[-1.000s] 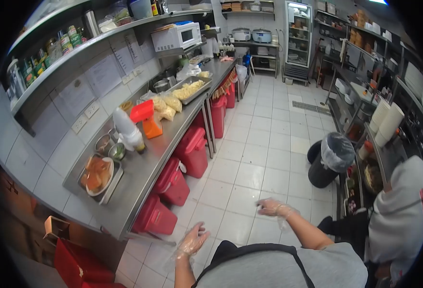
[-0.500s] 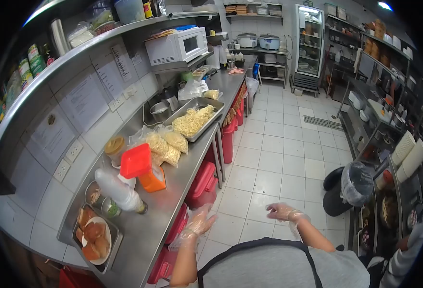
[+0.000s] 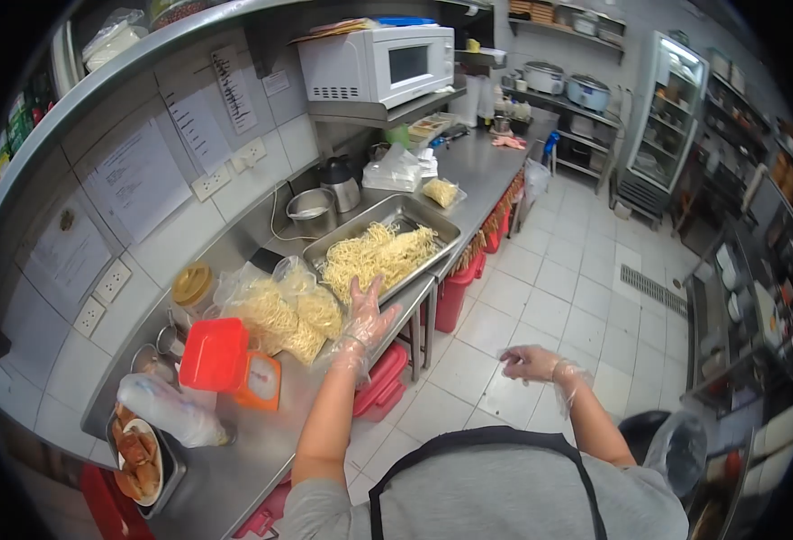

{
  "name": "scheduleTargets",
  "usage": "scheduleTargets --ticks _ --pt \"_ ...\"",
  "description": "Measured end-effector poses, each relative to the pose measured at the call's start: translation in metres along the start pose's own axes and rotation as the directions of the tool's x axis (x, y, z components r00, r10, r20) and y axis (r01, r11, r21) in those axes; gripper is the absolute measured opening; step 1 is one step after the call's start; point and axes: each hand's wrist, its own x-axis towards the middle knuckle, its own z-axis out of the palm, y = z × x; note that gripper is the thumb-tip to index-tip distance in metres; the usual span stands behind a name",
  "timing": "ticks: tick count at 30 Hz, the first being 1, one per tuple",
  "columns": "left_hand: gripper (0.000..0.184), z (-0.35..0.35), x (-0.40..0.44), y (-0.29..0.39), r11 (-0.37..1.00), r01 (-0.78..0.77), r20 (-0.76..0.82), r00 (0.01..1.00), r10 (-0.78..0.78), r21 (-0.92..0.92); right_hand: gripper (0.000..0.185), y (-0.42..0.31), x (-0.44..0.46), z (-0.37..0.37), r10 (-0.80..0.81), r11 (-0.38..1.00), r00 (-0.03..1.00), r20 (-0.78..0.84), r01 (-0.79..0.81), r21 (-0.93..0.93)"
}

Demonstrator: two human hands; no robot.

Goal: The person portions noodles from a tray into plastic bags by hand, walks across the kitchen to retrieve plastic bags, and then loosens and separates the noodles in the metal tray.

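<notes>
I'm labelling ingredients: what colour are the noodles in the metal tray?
The noodles are pale yellow, best in the head view.

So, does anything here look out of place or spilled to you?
Nothing looks spilled: the noodles lie within the metal tray by the left hand. Only the loose pile of papers or folders on top of the microwave seems slightly untidy, an odd storage spot.

Your steel counter (image 3: pixel 266 445) is pretty packed, not gonna lie. At the near end you've got a bun tray (image 3: pixel 178 472), some plastic cups (image 3: pixel 171 409), an orange scale (image 3: pixel 260 385) and a pile of noodle bags (image 3: pixel 270 310). Further along sits your big noodle tray (image 3: pixel 431 215), pot (image 3: pixel 312 219) and jug (image 3: pixel 342 191) beside it. The little shelf (image 3: pixel 396 111) above has your microwave (image 3: pixel 377 61).
</notes>
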Motion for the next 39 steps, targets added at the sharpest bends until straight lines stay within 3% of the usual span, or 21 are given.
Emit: scheduleTargets --ticks 1,4,8,10,13,16,17,20,22,24,25,28,29,30,31,32,33,34,35,38,39 --pt "0.084 0.005 0.019 -0.002 1.0 0.016 -0.028 0.999 -0.017 -0.021 0.046 -0.006 0.021 -0.022 -0.023 1.0 1.0 0.01 0.023 0.001" --pt "0.084 0.03 0.073 -0.019 0.992 0.114 -0.028 0.993 -0.113 0.06 0.043 -0.044 0.086 -0.071 -0.3 0.877 0.954 -0.02 0.268 -0.399" --pt "0.094 0.06 0.133 -0.055 0.932 0.167 0.033 0.982 -0.187 0.322 0.03 -0.119 0.169 -0.102 -0.463 0.811 0.877 0.127 0.477 -0.338" --pt "0.109 0.059 0.15 -0.054 0.884 0.244 0.017 0.962 -0.274 0.399 0.032 -0.139 0.226 -0.102 -0.516 0.665 0.844 0.145 0.502 -0.553" --pt "0.119 0.056 0.173 -0.044 0.841 0.329 -0.043 0.938 -0.345 0.43 0.047 -0.153 0.32 -0.101 -0.525 0.553 0.84 0.14 0.461 -0.693" --pt "0.113 0.061 0.19 -0.068 0.881 0.275 -0.069 0.961 -0.269 0.386 0.077 -0.145 0.406 -0.102 -0.624 0.385 0.755 0.202 0.522 -0.761" --pt "0.095 0.062 0.194 -0.076 0.863 0.258 -0.123 0.966 -0.227 0.434 0.094 -0.156 0.419 -0.105 -0.482 0.419 0.832 0.277 0.496 -0.761" --pt "0.082 0.05 0.206 -0.082 0.913 0.322 -0.061 0.946 -0.317 0.251 0.089 -0.199 0.399 -0.119 -0.422 0.496 0.847 0.324 0.515 -0.7" --pt "0.073 0.048 0.21 -0.098 0.948 0.3 -0.111 0.951 -0.288 0.106 0.08 -0.166 0.441 -0.124 -0.5 0.731 0.838 0.22 0.544 -0.412" --pt "0.066 0.036 0.219 -0.098 0.971 0.237 -0.186 0.953 -0.24 -0.034 0.072 -0.152 0.446 -0.129 -0.472 0.85 0.876 0.102 0.483 -0.211" --pt "0.068 0.027 0.218 -0.094 0.961 0.229 -0.147 0.957 -0.251 -0.153 0.055 -0.148 0.449 -0.131 -0.468 0.883 0.88 0.086 0.47 -0.009" --pt "0.08 0.017 0.215 -0.102 0.904 0.214 0.01 0.974 -0.226 -0.371 0.053 -0.166 0.436 -0.139 -0.316 0.835 0.946 0.071 0.242 0.495" --pt "0.084 0.017 0.214 -0.104 0.88 0.173 0.015 0.982 -0.186 -0.443 0.051 -0.172 0.433 -0.139 -0.394 0.785 0.914 0.095 0.281 0.552" --pt "0.085 0.021 0.214 -0.102 0.859 0.066 -0.054 0.993 -0.109 -0.508 0.051 -0.174 0.438 -0.133 -0.417 0.811 0.906 0.075 0.334 0.481" --pt "0.086 0.025 0.216 -0.098 0.778 0.04 -0.086 0.989 -0.119 -0.627 0.05 -0.178 0.442 -0.127 -0.439 0.83 0.897 0.049 0.384 0.405" --pt "0.087 0.03 0.219 -0.094 0.683 0.003 -0.117 0.985 -0.13 -0.731 0.059 -0.219 0.398 -0.136 -0.408 0.872 0.903 0.136 0.341 0.351" --pt "0.088 0.034 0.221 -0.091 0.507 0.045 -0.084 0.97 -0.229 -0.861 0.064 -0.234 0.383 -0.135 -0.438 0.881 0.886 0.152 0.39 0.269" --pt "0.089 0.037 0.221 -0.089 0.308 0.076 -0.028 0.947 -0.321 -0.948 0.068 -0.225 0.399 -0.12 -0.55 0.811 0.819 0.163 0.476 0.341" --pt "0.079 0.054 0.224 -0.117 0.11 0.08 0.03 0.918 -0.395 -0.991 0.067 -0.219 0.411 -0.105 -0.659 0.752 0.752 0.016 0.658 0.042" --pt "0.064 0.052 0.223 -0.096 0.032 -0.046 -0.056 0.86 -0.507 -0.998 0.075 -0.238 0.399 -0.1 -0.646 0.753 0.737 0.198 0.658 0.008" --pt "0.064 0.052 0.224 -0.101 -0.108 0.009 0.064 0.857 -0.511 -0.994 0.078 -0.242 0.399 -0.106 -0.543 0.82 0.789 0.289 0.572 -0.021"
